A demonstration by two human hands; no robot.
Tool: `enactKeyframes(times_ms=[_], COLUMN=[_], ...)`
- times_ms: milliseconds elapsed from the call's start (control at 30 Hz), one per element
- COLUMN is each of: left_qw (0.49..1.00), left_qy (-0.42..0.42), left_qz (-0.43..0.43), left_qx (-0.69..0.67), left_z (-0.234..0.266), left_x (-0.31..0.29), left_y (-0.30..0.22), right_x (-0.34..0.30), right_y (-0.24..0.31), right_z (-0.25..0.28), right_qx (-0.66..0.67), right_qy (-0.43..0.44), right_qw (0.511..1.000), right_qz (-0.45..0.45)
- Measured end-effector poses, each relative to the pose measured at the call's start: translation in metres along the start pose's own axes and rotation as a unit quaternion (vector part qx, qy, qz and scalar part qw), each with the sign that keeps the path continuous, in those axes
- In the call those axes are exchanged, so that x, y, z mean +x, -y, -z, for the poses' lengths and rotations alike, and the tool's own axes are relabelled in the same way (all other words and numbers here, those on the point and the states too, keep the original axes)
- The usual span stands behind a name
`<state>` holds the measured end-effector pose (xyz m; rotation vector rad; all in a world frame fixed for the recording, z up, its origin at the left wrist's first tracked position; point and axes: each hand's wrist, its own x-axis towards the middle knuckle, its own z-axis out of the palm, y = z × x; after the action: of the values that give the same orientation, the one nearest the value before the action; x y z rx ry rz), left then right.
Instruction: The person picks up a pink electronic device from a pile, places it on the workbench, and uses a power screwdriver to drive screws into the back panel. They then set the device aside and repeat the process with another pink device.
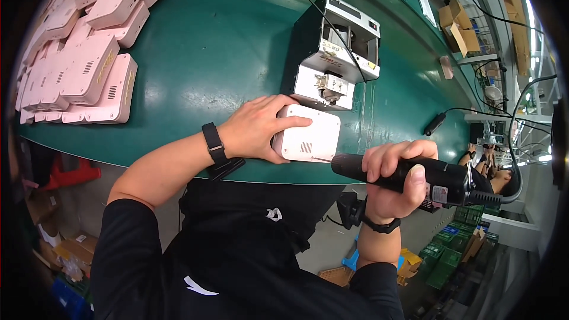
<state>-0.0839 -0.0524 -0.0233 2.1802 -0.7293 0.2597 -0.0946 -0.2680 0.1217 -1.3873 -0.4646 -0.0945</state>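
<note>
Presently, in the head view, the left hand (252,130) grips the white case (323,133) from its 9 o'clock side, near the front edge of the worktop (207,53). The right hand (394,178) is closed around the black electric screwdriver (438,181), at 4 o'clock from the case, its thin bit (322,159) reaching toward 9 o'clock over the case's near edge. Probably a screw is being driven. For good work, I would keep the bit in line with the hole, press evenly, and hold the case firmly, with fingers away from the tip.

Hard to make out: whether a screw sits under the bit, and whether the tip truly touches. The palm covers the case's 9 o'clock edge; its underside is hidden. At 10 o'clock, the dark rim cuts the stacked cases (89,62).
</note>
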Motion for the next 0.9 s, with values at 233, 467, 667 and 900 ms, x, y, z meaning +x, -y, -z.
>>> enactKeyframes(times_ms=[233,467,667,900], left_qw=[0.999,0.999,1.000,1.000], left_qy=[-0.028,-0.042,-0.017,0.009], left_qz=[0.015,0.014,0.022,0.018], left_qx=[-0.017,-0.020,-0.010,-0.008], left_z=[-0.002,-0.003,-0.001,0.001], left_x=[0.001,0.002,0.000,0.003], left_y=[-0.003,-0.003,-0.004,-0.006], right_x=[-0.008,-0.010,-0.001,0.066], right_y=[-0.011,-0.014,-0.012,-0.002], right_z=[0.001,0.003,0.001,-0.002], right_qx=[0.000,0.011,0.014,0.041], right_qy=[-0.004,0.001,0.002,-0.029], right_qw=[1.000,1.000,1.000,0.996], right_qz=[0.005,0.006,-0.004,0.073])
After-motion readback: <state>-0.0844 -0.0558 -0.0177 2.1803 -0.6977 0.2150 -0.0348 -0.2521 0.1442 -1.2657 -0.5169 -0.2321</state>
